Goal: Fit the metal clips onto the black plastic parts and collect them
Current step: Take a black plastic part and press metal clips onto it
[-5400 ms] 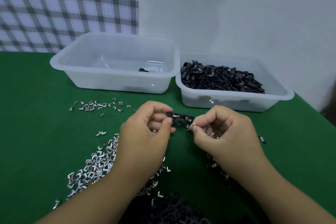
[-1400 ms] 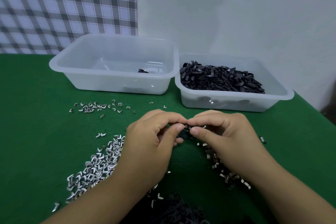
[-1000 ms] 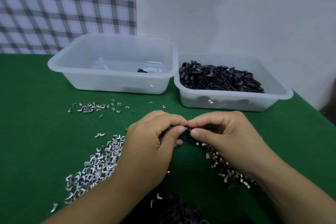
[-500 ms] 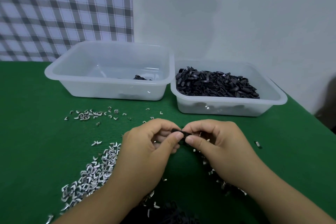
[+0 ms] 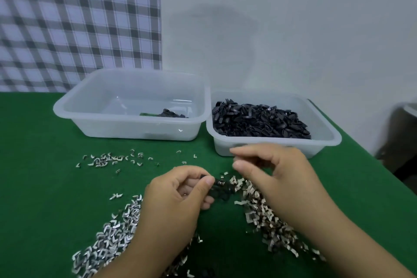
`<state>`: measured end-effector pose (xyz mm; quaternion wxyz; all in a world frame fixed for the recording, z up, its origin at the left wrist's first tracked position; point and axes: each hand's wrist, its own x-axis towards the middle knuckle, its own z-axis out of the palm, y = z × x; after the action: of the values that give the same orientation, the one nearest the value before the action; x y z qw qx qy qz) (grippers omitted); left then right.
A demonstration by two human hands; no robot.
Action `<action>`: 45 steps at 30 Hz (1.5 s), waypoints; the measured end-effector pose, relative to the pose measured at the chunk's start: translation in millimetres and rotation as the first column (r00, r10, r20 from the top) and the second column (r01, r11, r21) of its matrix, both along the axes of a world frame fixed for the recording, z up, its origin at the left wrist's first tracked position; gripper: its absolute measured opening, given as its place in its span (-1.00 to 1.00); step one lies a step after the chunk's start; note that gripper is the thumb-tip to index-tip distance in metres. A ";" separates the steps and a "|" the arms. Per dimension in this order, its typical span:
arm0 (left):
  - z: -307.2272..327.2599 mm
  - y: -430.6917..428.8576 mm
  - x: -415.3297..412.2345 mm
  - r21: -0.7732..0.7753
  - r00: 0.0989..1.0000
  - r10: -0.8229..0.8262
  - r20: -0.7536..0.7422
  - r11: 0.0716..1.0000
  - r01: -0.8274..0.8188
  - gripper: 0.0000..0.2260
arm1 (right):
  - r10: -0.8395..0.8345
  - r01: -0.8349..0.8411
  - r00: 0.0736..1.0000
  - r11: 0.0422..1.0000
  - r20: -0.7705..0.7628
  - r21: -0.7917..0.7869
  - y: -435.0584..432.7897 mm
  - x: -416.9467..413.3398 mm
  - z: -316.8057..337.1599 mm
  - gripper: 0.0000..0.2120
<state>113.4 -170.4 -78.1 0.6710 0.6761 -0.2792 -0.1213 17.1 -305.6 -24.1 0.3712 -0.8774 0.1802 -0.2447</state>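
**Clip fitting under way: part held in left hand, right hand lifted clear**

Item 1. Black plastic part: held just above the green table cover, pinched between thumb and forefinger of the left hand; the other fingers curl under it. Pale glints on the part suggest clips already seated, though blur prevents a count.

Item 2. Right hand: raised slightly, apart from the part, over the front rim of the right tub. Thumb and forefinger are drawn close as if pinching; whether a clip sits between them cannot be told.

Step, as judged: between clips on one part, or the part just finished. The next move calls either for a fresh clip, turned open-side on and pressed over the part's edge, or for dropping the part into a tub.

Item 3. Loose metal clips: one heap at lower left, a second under the right forearm, and a thin scatter farther back.

Item 4. Left translucent tub: nearly empty, with a small dark cluster near its back right; probably the collection bin.

Item 5. Right translucent tub: heaped with black plastic parts; clipped or bare cannot be told.

Item 6. More dark parts lie at the near edge, between the forearms.
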 end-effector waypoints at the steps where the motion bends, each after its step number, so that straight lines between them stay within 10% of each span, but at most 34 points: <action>1: 0.1 -0.3 0.6 -0.002 1.000 0.001 -0.018 1.000 -0.001 -0.81 | -0.056 0.058 0.998 0.996 0.036 -0.061 -6.5 4.1 10.8 -0.86; 10: -1.0 0.8 2.0 0.042 1.000 -0.020 -0.010 0.999 0.021 -0.88 | -0.260 0.091 0.866 0.922 -0.428 -0.376 -81.1 96.6 19.3 -0.76; 18: -2.3 -0.2 4.8 -0.020 0.998 -0.019 -0.067 1.000 0.018 -0.85 | -0.345 0.101 0.864 0.832 -0.367 -0.545 -88.1 114.4 9.8 -0.89; 25: -1.8 -0.6 7.1 -0.058 0.993 0.000 -0.119 0.998 -0.007 -0.88 | -0.215 0.240 0.967 0.950 0.138 -0.202 -44.6 62.5 17.9 -0.92; 31: -2.6 0.0 7.4 -0.052 0.991 0.001 -0.131 0.999 -0.007 -0.88 | -0.257 0.277 0.958 0.945 0.130 -0.172 -31.6 42.2 16.9 -0.83; 45: -4.6 -2.0 8.4 -0.076 0.996 0.002 -0.091 0.997 -0.009 -0.90 | 0.018 -0.102 0.987 0.836 0.160 0.540 2.9 6.6 -25.8 -0.84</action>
<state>121.9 -172.4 -82.7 0.7085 0.6447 -0.2509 -0.1396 23.6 -302.7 -50.0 0.6257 -0.7198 0.1868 -0.2358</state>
